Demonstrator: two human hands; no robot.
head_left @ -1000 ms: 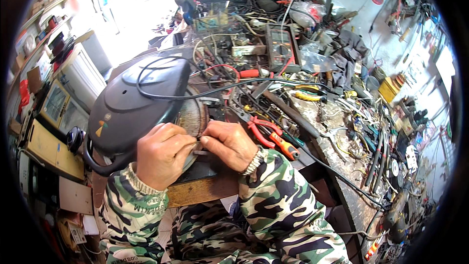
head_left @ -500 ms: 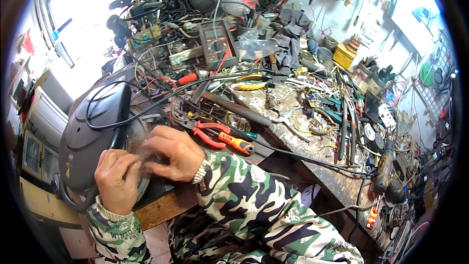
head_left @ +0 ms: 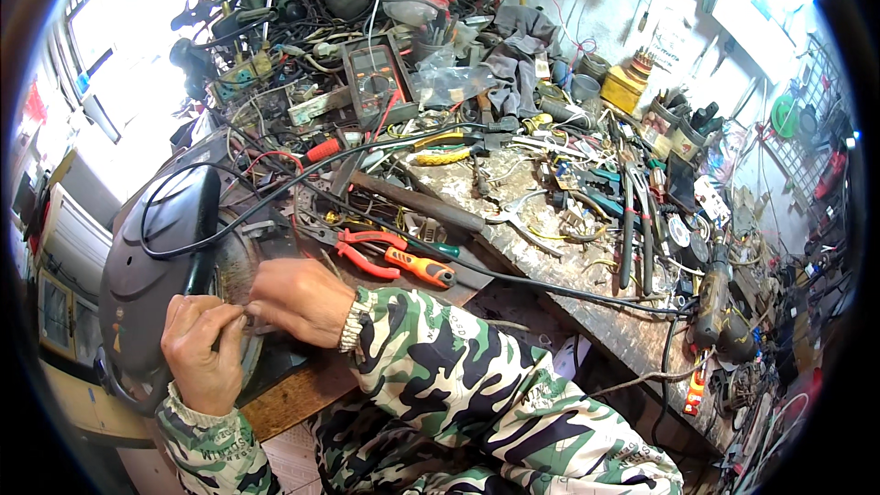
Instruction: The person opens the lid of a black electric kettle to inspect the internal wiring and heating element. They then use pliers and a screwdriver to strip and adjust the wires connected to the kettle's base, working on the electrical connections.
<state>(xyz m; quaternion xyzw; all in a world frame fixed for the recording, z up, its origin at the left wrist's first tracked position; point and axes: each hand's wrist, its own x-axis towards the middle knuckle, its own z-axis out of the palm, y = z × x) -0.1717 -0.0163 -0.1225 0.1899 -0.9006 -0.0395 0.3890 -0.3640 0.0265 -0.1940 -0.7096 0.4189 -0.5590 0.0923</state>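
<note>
My left hand [head_left: 203,353] is closed in a pinch in front of a dark grey, rounded appliance housing [head_left: 151,289]. Its fingertips meet those of my right hand [head_left: 302,301], also pinched together. Whatever lies between the fingers is too small to make out. Both hands are over the near side of the housing, above the wooden bench edge [head_left: 289,394]. Just beyond the right hand lie red-handled pliers [head_left: 371,252] and an orange-handled tool [head_left: 420,268]. A black cable [head_left: 541,286] loops over the housing and runs right across the bench.
A hammer [head_left: 417,200] lies on the worn bench, with yellow-handled pliers [head_left: 442,157] behind it. A multimeter [head_left: 376,82] stands among tangled wires at the back. Long dark-handled cutters [head_left: 628,229] and a power drill [head_left: 711,307] are on the right.
My right hand has rolled so its back shows more, with its fingertips drawn together against the left's. The whole bench has shifted slightly left in view.
</note>
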